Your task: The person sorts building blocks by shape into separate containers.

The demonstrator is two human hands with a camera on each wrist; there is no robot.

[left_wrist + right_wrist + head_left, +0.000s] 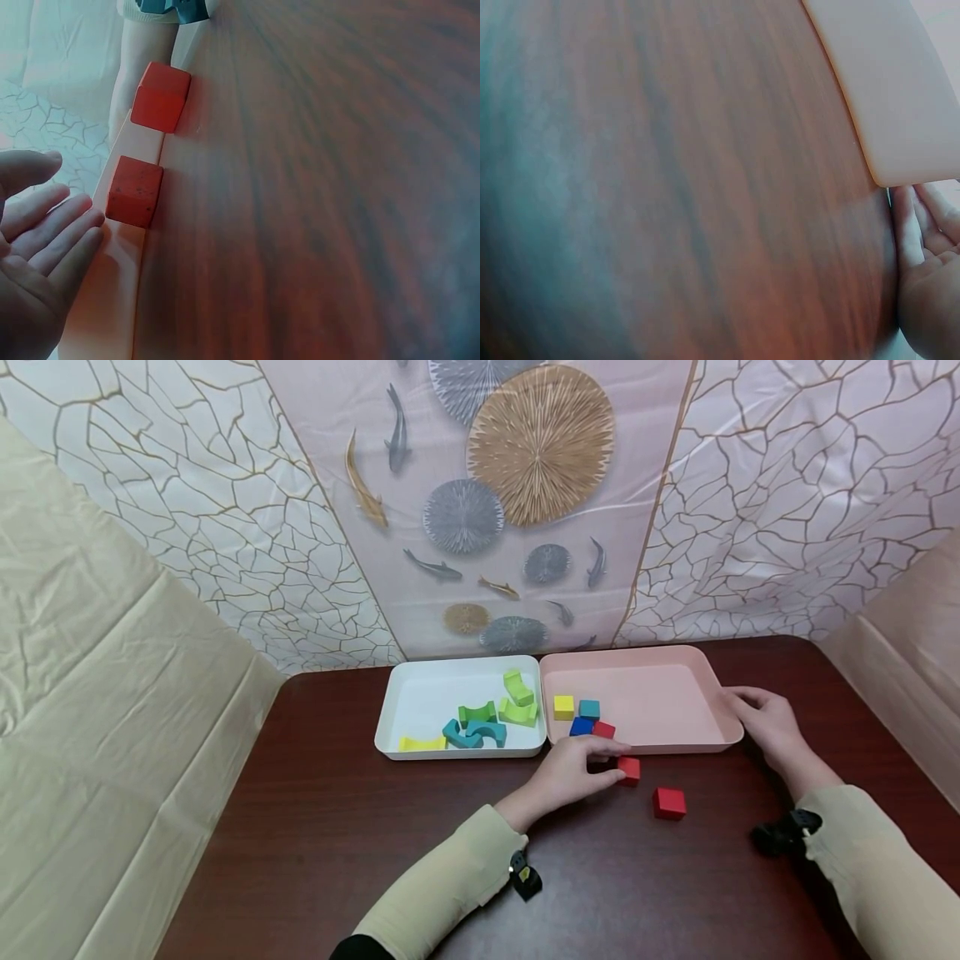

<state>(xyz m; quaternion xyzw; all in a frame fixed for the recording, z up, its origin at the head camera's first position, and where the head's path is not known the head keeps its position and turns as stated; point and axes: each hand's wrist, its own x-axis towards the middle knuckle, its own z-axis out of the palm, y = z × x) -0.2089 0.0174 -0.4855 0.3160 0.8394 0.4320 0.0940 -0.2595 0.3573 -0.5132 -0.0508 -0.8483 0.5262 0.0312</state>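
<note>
In the head view my left hand [573,768] reaches over the front rim of the pink tray [637,693], its fingers beside a red cube [629,771] on the table. The left wrist view shows that hand's fingers [64,232] fairly straight, with their tips close to this cube [135,192]. A second red cube [669,803] lies nearer and to the right. My right hand [768,727] touches the tray's right end; in the right wrist view its thumb and fingers [907,229] extend to the tray's end wall.
Inside the pink tray are a yellow cube [563,707], a teal cube [588,709], a blue cube [581,727] and a red cube [603,730]. A white tray [420,681] adjoins it on the left, holding several green, teal and yellow curved blocks. Patterned cloth hangs behind the table.
</note>
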